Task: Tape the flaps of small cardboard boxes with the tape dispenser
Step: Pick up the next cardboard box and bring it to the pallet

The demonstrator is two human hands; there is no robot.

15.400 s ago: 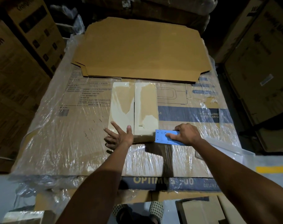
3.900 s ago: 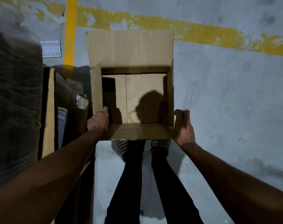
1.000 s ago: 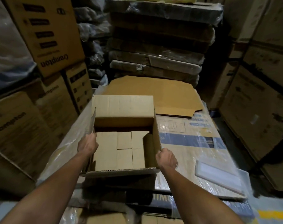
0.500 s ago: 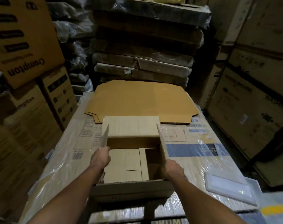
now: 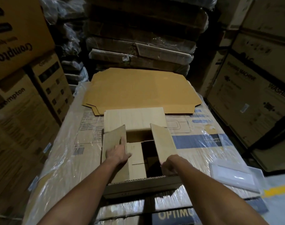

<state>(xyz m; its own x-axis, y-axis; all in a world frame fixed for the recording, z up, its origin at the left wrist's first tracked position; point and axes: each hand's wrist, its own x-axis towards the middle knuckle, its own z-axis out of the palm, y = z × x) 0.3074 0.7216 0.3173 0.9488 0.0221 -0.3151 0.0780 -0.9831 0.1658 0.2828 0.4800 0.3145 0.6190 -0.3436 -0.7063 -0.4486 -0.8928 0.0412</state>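
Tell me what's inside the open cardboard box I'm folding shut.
Inside the cardboard box only its folded bottom panels and a dark gap show. The left flap under the left hand and the right flap held by the right hand cover the sides.

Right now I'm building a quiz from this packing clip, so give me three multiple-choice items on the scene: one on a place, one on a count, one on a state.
1. Where does the flat cardboard sheet lie?
A. Beyond the open box
B. Inside the box
C. On the floor

2. How many side flaps of the small box are the hands folding inward?
A. None
B. Two
C. Four

3. What state is the box top in?
A. Taped shut
B. Crushed flat
C. Still partly open

Answers:
1 A: the sheet rests on the wrapped pallet top behind the box's far flap.
2 B: the left hand presses the left flap and the right hand holds the right flap.
3 C: a dark gap shows between the two flaps, and no tape is visible.
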